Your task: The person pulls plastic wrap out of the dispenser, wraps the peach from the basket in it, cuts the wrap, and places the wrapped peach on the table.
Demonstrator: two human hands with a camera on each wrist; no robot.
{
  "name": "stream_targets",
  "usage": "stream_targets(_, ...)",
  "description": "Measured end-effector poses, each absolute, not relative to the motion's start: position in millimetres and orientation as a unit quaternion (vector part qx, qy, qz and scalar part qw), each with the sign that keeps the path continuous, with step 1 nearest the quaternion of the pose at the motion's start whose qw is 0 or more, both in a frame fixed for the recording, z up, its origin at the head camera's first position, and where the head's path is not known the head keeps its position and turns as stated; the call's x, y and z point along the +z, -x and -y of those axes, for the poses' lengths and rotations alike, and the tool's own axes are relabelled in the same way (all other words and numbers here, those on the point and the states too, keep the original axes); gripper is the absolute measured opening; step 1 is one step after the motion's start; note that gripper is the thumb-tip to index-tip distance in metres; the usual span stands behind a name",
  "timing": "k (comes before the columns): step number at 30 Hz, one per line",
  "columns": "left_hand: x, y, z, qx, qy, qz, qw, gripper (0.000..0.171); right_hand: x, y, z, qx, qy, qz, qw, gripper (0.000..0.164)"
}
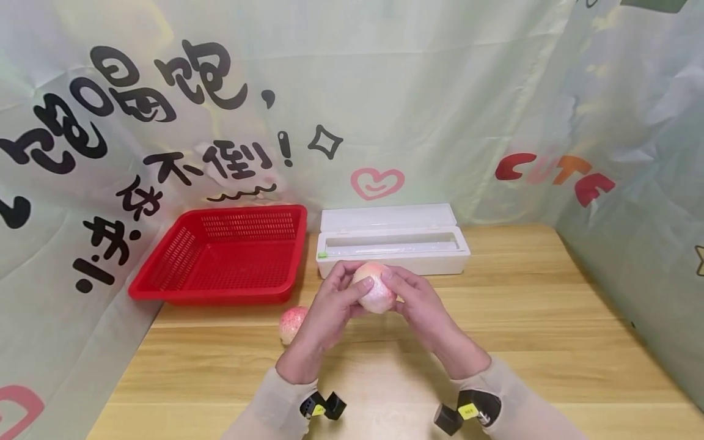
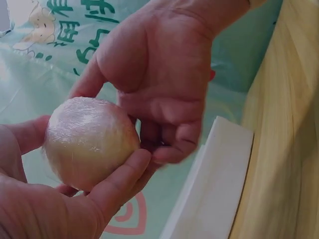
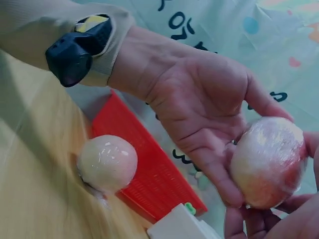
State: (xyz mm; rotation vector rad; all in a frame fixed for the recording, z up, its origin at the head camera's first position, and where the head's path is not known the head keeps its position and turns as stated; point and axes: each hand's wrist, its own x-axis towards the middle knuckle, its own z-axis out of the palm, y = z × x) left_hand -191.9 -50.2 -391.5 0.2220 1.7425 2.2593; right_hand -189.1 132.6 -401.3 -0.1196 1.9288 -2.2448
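Both hands hold a pinkish peach (image 1: 378, 298) between them, raised over the table in front of the body. Clear cling film wraps it tightly; shiny creases show on the peach (image 2: 88, 142) in the left wrist view. My left hand (image 1: 333, 299) grips one side, thumb on the front and fingers behind. On the other side my right hand (image 1: 417, 300) has its thumb against the top and fingers beneath. Another peach (image 3: 108, 163), shiny on its surface, sits on the table beyond the left forearm, partly hidden by it in the head view.
A red perforated basket (image 1: 287, 292) stands at the back left of the wooden table (image 1: 528, 318). Beside it, behind the hands, lies a long white cling film box (image 1: 440, 264) with its lid raised and a green slider (image 1: 322, 255). A printed curtain (image 1: 440, 110) encloses the back and sides.
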Motion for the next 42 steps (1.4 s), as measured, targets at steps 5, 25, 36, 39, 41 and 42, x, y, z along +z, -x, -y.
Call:
stream_targets(5, -390, 191, 50, 0.773, -0.085, -0.610, 0.153, 0.042, -402, 188, -130, -0.750, 0.034, -0.658, 0.066, 0.044)
stream_targets(25, -395, 193, 50, 0.762, -0.086, -0.613, 0.189, 0.043, -402, 195, -137, -0.728, 0.045, -0.672, 0.129, 0.051)
stream_targets(36, -395, 194, 54, 0.716, -0.087, -0.675, 0.152, 0.060, -406, 191, -139, -0.577, 0.151, -0.802, 0.024, 0.055)
stream_targets(39, -396, 192, 52, 0.698, -0.104, -0.696, 0.135, 0.055, -406, 191, -137, -0.542, 0.150, -0.827, -0.003, 0.051)
stream_targets(41, -398, 192, 51, 0.693, -0.114, -0.701, 0.125, 0.053, -407, 191, -136, -0.530, 0.153, -0.834, -0.012, 0.050)
stream_targets(42, -399, 192, 51, 0.695, -0.115, -0.700, 0.120, 0.051, -407, 191, -136, -0.530, 0.155, -0.834, -0.013, 0.050)
